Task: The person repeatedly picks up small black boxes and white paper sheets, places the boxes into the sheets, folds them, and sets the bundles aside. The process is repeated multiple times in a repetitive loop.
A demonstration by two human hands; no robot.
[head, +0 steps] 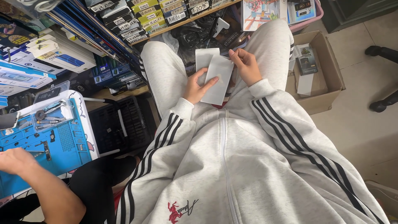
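I sit in a light grey tracksuit with black stripes. Both hands are over my lap. My left hand (196, 86) holds a flat white rectangular packet (217, 79) from below, thumb lying across its face. My right hand (246, 65) pinches the packet's upper right corner. A second white packet (204, 57) lies behind the first, partly covered by it.
Another person's arm (39, 184) rests on a blue work mat (49, 145) with small tools at the left. Shelves of boxed phone parts (137, 20) fill the top. A black crate (120, 124) stands by my left knee. An open cardboard box (327, 70) sits on the floor, right.
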